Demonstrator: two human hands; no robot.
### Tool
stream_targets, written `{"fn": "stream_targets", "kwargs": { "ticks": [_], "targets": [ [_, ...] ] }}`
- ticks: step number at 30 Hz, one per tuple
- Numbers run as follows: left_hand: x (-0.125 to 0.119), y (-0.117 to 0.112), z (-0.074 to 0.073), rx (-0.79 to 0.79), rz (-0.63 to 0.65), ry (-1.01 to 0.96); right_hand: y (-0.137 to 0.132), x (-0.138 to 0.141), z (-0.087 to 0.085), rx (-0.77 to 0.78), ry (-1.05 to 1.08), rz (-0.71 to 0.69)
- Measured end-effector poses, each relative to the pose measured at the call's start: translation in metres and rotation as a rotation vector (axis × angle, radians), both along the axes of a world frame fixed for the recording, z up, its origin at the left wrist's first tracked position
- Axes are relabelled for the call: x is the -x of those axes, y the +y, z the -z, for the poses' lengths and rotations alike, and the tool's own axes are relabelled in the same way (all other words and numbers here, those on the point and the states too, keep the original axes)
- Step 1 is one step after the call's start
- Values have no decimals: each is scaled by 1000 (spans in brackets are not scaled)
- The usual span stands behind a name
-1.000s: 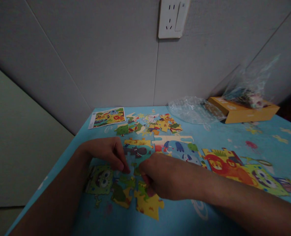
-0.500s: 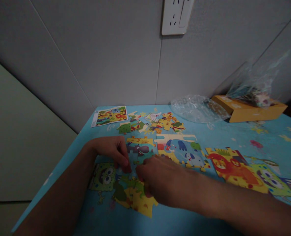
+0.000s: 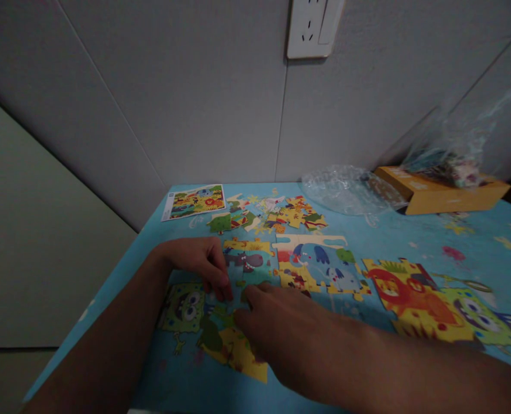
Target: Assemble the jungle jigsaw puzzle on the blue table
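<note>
Here, the nearest puzzle section (image 3: 237, 348) is yellow-and-green.

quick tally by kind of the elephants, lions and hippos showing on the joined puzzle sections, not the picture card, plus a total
Elephants: 2
Lions: 2
Hippos: 1
Total: 5

Dim o'all, edges darkest, tbl (image 3: 169, 384) shadowed nr btm, faint glints on plastic (image 3: 341, 187).
</note>
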State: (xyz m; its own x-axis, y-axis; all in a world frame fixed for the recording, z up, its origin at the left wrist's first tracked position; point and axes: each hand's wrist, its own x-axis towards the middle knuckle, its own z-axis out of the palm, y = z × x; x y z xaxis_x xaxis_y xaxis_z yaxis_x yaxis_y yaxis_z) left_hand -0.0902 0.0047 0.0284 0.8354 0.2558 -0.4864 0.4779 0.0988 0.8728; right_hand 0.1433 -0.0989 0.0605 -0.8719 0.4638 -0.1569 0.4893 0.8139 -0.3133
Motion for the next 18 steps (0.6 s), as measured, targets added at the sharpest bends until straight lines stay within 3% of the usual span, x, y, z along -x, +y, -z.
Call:
{"fn": "stream_targets", "kwargs": {
  "ticks": [4,18],
  "targets": [
    [1,0,0,-12,8,-30,-3,-2,-4,25,47,-118],
    [0,-1,-1,45,-11,2,-5,1,-4,78,-33,-194]
  ]
}}
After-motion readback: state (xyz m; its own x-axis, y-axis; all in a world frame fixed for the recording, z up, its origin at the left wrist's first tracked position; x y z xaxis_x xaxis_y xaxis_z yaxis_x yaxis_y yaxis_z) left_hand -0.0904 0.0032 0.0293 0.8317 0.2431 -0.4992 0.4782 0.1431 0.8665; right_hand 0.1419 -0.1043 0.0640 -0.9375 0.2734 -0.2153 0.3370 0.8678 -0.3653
